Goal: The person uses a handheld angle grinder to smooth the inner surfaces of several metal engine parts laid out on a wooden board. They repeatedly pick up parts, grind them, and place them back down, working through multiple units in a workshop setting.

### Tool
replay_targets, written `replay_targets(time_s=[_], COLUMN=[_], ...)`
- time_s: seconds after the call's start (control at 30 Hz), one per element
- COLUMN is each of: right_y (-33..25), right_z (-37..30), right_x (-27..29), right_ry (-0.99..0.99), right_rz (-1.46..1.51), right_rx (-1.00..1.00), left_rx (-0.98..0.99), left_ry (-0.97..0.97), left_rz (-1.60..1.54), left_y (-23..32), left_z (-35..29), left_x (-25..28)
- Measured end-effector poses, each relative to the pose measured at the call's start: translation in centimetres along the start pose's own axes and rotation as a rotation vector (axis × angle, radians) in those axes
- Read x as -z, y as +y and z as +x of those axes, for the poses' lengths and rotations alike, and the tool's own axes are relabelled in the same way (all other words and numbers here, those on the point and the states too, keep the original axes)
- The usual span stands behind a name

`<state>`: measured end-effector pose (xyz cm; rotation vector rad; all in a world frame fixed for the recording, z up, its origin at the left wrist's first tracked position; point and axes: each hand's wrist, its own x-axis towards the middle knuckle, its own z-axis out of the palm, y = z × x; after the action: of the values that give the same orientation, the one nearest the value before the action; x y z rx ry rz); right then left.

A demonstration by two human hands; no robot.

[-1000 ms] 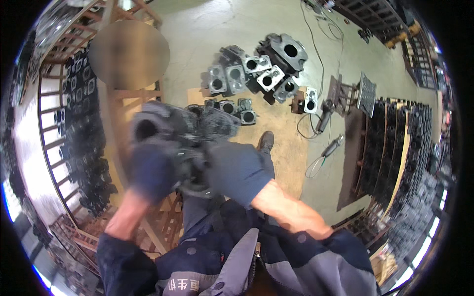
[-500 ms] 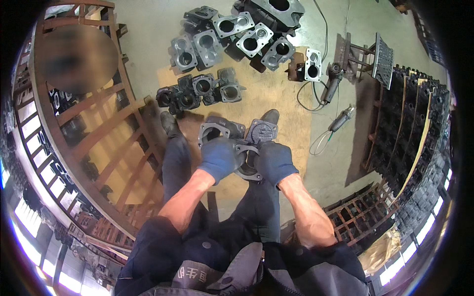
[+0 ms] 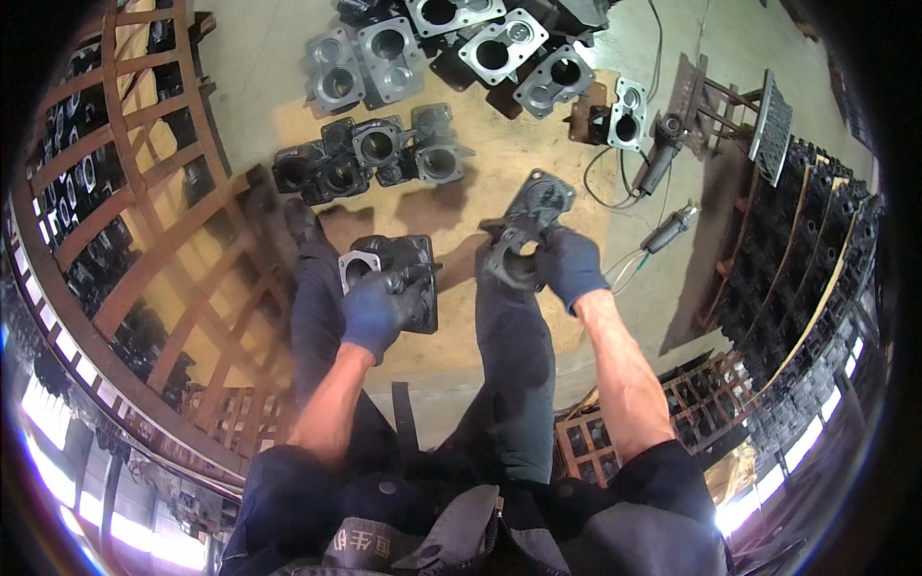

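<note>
My left hand [image 3: 375, 315], in a blue glove, is closed on a dark metal casting [image 3: 411, 257] with a square flange and a pale-rimmed round opening. It is held above the yellowish mat, beside my left leg. In front of my right knee, my gloved right hand [image 3: 573, 266] grips the side of a second dark casting [image 3: 541, 199]. That one is tilted, with a flat flanged end pointing away from me and a round bore nearer me. The fingertips of both hands are partly hidden behind the parts.
Dark castings [image 3: 377, 146] stand grouped on the mat [image 3: 423, 216] ahead, with paler-faced ones [image 3: 391, 62] beyond. At right lie an angle grinder [image 3: 661, 158], another corded tool [image 3: 669, 228] and a stool [image 3: 771, 130]. Rusty racks [image 3: 182, 240] flank me left; stacked castings [image 3: 797, 259] rise at right.
My hands have moved apart, each carrying a casting: the left one toward my left leg, the right one farther forward and right. The castings were close together before.
</note>
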<state>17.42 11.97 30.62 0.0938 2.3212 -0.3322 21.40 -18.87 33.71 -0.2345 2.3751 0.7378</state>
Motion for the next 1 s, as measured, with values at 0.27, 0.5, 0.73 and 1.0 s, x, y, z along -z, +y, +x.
replay_targets(time_s=[0.27, 0.5, 0.73, 1.0], right_y=[4.4, 7.3, 13.6, 20.4], right_z=[7.3, 6.6, 3.8, -0.7], right_x=[-1.6, -2.5, -5.0, -7.1], right_ry=[0.067, 0.051, 0.068, 0.071], right_rz=[0.000, 0.102, 0.209, 0.204], right_rx=[-0.198, -0.228, -0.337, -0.434], left_rx=[0.061, -0.117, -0.214, -0.191], left_ry=[-0.115, -0.167, -0.066, -0.001], left_rz=[-0.008, 0.102, 0.008, 0.069], left_y=[-2.1, 1.9, 10.5, 14.0], left_z=[-0.7, 1.8, 8.2, 15.7], left_x=[-1.1, -3.2, -6.8, -13.2])
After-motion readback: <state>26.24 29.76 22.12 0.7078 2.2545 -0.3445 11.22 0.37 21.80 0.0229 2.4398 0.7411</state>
